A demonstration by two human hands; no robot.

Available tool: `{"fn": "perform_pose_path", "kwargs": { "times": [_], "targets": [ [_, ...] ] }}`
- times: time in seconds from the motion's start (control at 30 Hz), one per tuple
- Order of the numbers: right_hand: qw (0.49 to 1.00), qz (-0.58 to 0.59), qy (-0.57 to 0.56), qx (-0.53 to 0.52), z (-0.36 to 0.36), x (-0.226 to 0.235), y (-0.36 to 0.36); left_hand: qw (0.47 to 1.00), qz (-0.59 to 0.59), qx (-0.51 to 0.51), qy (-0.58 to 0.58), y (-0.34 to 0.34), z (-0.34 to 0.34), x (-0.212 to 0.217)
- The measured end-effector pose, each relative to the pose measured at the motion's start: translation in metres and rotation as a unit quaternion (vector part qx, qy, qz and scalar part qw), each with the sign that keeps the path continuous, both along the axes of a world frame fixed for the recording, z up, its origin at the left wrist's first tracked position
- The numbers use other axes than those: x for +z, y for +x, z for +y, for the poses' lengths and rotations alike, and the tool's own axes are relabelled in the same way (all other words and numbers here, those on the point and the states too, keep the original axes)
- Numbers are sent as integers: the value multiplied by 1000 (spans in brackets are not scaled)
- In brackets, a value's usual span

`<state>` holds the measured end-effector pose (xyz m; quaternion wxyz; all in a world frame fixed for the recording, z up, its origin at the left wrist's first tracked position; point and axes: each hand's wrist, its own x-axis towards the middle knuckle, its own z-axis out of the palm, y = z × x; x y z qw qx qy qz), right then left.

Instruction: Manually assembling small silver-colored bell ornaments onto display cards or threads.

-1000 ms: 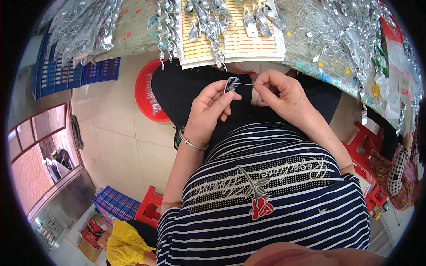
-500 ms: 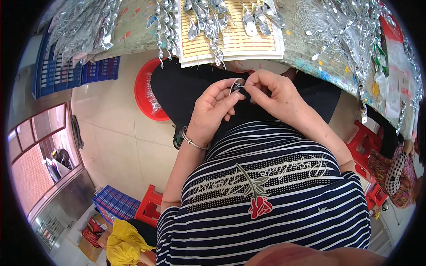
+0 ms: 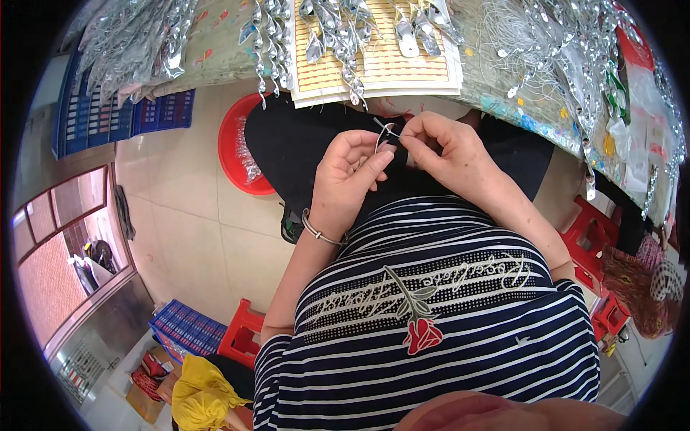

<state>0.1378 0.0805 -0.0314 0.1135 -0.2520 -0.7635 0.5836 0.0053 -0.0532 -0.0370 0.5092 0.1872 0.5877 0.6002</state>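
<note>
Over my dark-clothed lap, my left hand (image 3: pixel 353 171) pinches a thin, pale silvery loop (image 3: pixel 381 138) between thumb and fingers. Close beside it, my right hand (image 3: pixel 444 146) has thumb and forefinger pressed together on a thin pale strand (image 3: pixel 395 134) that crosses the top of the loop. A slim grey end pokes out past the crossing, up and to the left. Whether loop and strand are one piece, I cannot tell. Both hands are just short of the table edge, the fingertips almost meeting.
On the worktable (image 3: pixel 230 61) ahead, twisted silvery strips (image 3: pixel 348 50) hang over a stack of yellow-patterned paper (image 3: pixel 424 75). Tangled clear line (image 3: pixel 507 32) lies to the right. A red basin (image 3: pixel 228 147) stands on the floor at left, near blue crates (image 3: pixel 93 108). Red stools (image 3: pixel 591 230) are behind.
The loop now stands more upright, and a slim end shows above it. My right hand has shifted slightly right. A person at the far right has moved.
</note>
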Motion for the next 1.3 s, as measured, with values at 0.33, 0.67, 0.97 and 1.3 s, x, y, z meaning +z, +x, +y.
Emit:
{"fn": "perform_pose_path", "kwargs": {
  "times": [0.33,0.67,0.97,1.3],
  "targets": [
    [1000,19,-4,2,1,1,-2,998,55,-33,11,1,-3,2],
    [990,49,-130,-21,4,2,-5,994,96,-45,24,3,-5,-3],
    [961,-14,-274,-43,13,15,-4,988,105,-108,12,-3,-9,-1],
    [967,50,-249,4,7,13,-4,996,14,-85,-20,-5,15,6]
  ]
}}
